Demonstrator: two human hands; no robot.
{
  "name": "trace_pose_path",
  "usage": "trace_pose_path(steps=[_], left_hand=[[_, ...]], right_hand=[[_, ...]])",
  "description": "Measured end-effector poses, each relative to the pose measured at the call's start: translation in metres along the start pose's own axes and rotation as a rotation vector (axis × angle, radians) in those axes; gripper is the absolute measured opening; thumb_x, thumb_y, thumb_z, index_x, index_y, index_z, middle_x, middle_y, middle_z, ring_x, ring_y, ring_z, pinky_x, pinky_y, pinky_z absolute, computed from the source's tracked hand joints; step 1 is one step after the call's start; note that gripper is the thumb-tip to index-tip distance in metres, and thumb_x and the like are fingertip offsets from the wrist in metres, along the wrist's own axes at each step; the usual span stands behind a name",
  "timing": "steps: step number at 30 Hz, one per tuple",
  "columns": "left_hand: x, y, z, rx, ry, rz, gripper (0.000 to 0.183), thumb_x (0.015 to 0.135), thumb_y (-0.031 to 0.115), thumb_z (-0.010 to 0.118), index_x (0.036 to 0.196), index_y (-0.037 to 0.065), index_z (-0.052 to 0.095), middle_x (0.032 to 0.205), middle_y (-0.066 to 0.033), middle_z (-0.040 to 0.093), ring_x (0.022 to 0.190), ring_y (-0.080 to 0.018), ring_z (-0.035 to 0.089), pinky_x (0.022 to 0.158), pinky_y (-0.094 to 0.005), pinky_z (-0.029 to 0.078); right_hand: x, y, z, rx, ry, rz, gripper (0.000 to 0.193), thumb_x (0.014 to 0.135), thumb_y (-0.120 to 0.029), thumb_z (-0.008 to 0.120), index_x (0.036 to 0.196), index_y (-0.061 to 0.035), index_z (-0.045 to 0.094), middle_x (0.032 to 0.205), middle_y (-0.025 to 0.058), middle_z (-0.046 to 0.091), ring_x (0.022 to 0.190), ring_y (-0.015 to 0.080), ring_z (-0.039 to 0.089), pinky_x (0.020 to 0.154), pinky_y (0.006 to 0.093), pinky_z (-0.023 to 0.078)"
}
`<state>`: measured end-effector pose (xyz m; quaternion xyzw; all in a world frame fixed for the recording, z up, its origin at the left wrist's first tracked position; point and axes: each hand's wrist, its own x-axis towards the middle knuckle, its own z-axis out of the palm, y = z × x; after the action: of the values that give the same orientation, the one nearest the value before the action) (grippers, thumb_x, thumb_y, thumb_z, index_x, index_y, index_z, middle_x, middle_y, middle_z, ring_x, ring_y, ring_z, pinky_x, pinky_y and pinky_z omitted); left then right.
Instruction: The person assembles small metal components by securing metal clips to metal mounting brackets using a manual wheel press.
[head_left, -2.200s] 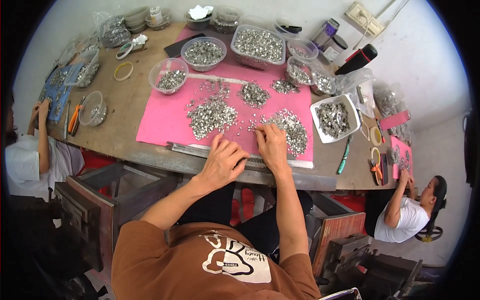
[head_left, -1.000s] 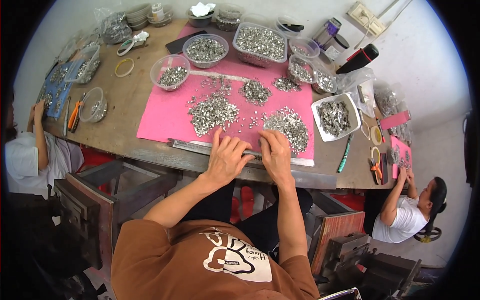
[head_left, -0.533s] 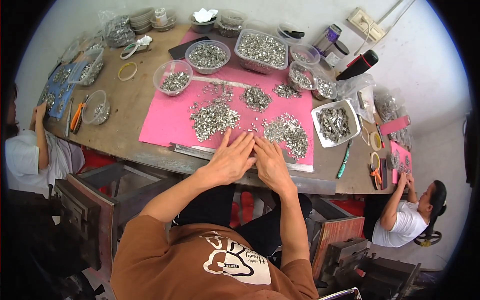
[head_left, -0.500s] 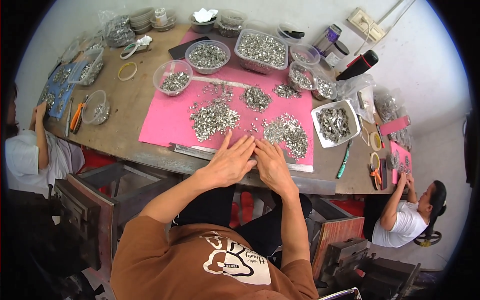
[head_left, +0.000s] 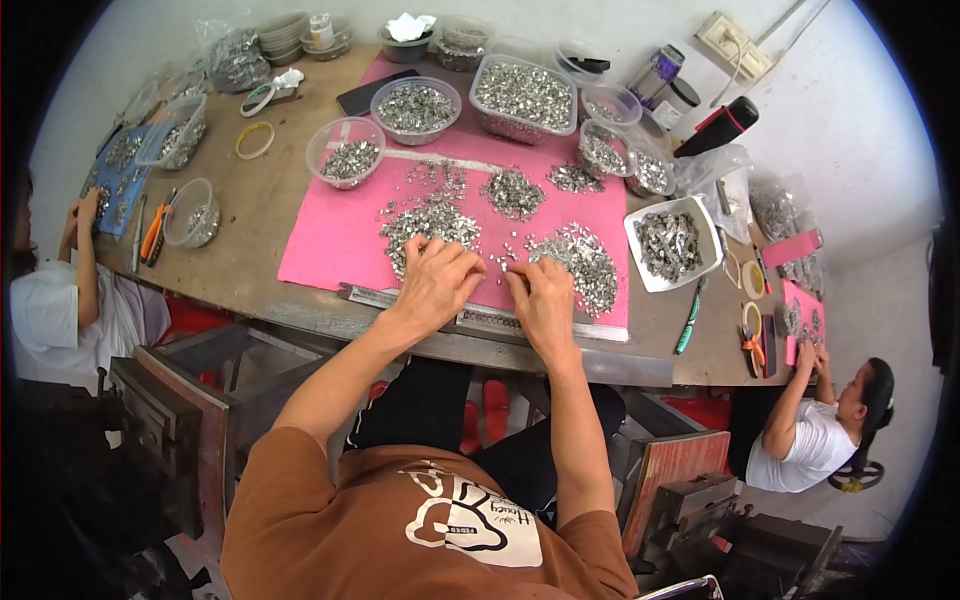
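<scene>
My left hand [head_left: 438, 285] rests at the near edge of a pile of small shiny metal pieces [head_left: 432, 222], its fingers bent and the thumb drawn in toward them. My right hand [head_left: 545, 300] is beside another metal pile [head_left: 590, 270], with curled fingers and a pinched thumb and forefinger. Whatever either hand holds is too small or hidden to make out. A few loose pieces lie between the hands on the pink mat [head_left: 330, 235]. Below them a narrow metal rail [head_left: 490, 319] runs along the mat's front edge, with a row of small parts showing in it.
Beyond the hands are smaller piles [head_left: 513, 195] and plastic tubs of metal pieces [head_left: 416, 108]. At right stand a white tray [head_left: 640, 245] and a green-handled tool [head_left: 690, 318]. Co-workers sit at both sides, one with hands [head_left: 812, 355] on a small pink mat.
Both hands have moved apart from their side-by-side, flat position over the rail. Their fingers have curled, and the row of parts in the rail now shows between them.
</scene>
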<state>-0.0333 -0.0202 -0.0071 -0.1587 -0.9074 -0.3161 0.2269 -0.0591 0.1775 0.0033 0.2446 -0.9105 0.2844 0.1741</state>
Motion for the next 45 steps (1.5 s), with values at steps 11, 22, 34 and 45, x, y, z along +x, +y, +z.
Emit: trace_pose_path(steps=[11, 22, 34, 45], left_hand=[[0.004, -0.001, 0.006, 0.078, -0.077, 0.045, 0.006, 0.087, 0.019, 0.074, 0.091, 0.016, 0.073, 0.089, -0.0012, 0.061, 0.096, -0.0212, 0.058, 0.1, -0.0512, 0.032], [0.018, -0.004, 0.024, 0.072, -0.035, 0.041, 0.009, 0.087, 0.017, 0.074, 0.093, 0.013, 0.071, 0.089, -0.0019, 0.063, 0.093, -0.0221, 0.059, 0.099, -0.0508, 0.033], [0.016, -0.001, 0.022, 0.078, -0.009, 0.024, 0.01, 0.087, 0.017, 0.074, 0.094, 0.013, 0.07, 0.089, -0.0013, 0.063, 0.092, -0.0217, 0.059, 0.103, -0.053, 0.031], [0.018, 0.006, 0.013, 0.066, -0.001, 0.071, 0.008, 0.087, 0.015, 0.074, 0.093, 0.011, 0.071, 0.088, -0.0014, 0.064, 0.09, -0.0217, 0.06, 0.102, -0.0524, 0.031]], right_hand=[[0.005, 0.005, 0.015, -0.091, 0.036, -0.047, 0.01, 0.083, -0.008, 0.073, 0.088, -0.0044, 0.066, 0.086, 0.0108, 0.061, 0.085, 0.0299, 0.06, 0.078, 0.043, 0.041], [0.008, 0.01, 0.014, -0.058, 0.044, -0.078, 0.012, 0.083, -0.008, 0.074, 0.092, -0.0047, 0.068, 0.086, 0.0107, 0.061, 0.085, 0.0295, 0.06, 0.078, 0.0426, 0.042], [0.006, 0.006, 0.011, -0.034, 0.022, -0.056, 0.014, 0.084, -0.011, 0.074, 0.096, -0.005, 0.069, 0.087, 0.0106, 0.061, 0.086, 0.0296, 0.06, 0.079, 0.0426, 0.042], [0.007, 0.009, 0.001, -0.081, 0.033, -0.107, 0.011, 0.084, -0.009, 0.075, 0.091, -0.0055, 0.067, 0.084, 0.0095, 0.061, 0.083, 0.0283, 0.06, 0.079, 0.0421, 0.041]])
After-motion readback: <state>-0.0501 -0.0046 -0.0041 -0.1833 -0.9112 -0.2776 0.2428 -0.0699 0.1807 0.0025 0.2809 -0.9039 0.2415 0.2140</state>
